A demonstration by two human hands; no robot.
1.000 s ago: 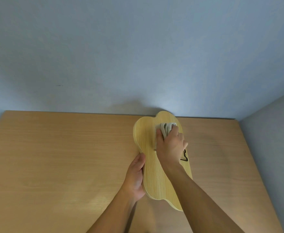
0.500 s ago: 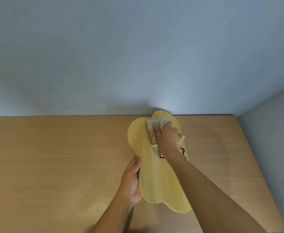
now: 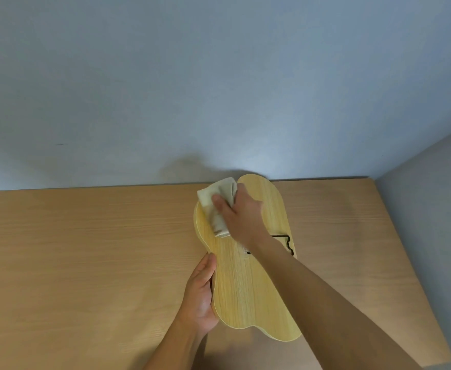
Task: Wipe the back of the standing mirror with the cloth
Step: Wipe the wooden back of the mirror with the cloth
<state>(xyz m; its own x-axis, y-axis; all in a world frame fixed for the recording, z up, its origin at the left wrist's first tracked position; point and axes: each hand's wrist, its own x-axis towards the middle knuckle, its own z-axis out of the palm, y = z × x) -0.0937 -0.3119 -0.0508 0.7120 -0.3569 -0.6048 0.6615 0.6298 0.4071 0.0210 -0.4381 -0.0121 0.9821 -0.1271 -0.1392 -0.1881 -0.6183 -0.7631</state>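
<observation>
Head view: my table (image 3: 85,263) runs wide and bare to the left, meeting walls at its far and right edges. On it, the mirror (image 3: 248,295) lies back-up near the far edge. My left hand (image 3: 201,297) clasps its left rim. My right hand (image 3: 241,214) presses the cloth (image 3: 215,206) over its upper-left edge.

Mirror face-down on table, right of centre, far end at the wall.

The mirror (image 3: 245,284) lies back-up on the table (image 3: 85,249). The cloth (image 3: 216,206) rests on its far left part, under the right hand (image 3: 241,214). The left hand (image 3: 201,295) grips its near left edge. A wire stand (image 3: 285,243) sits at its right edge.
</observation>
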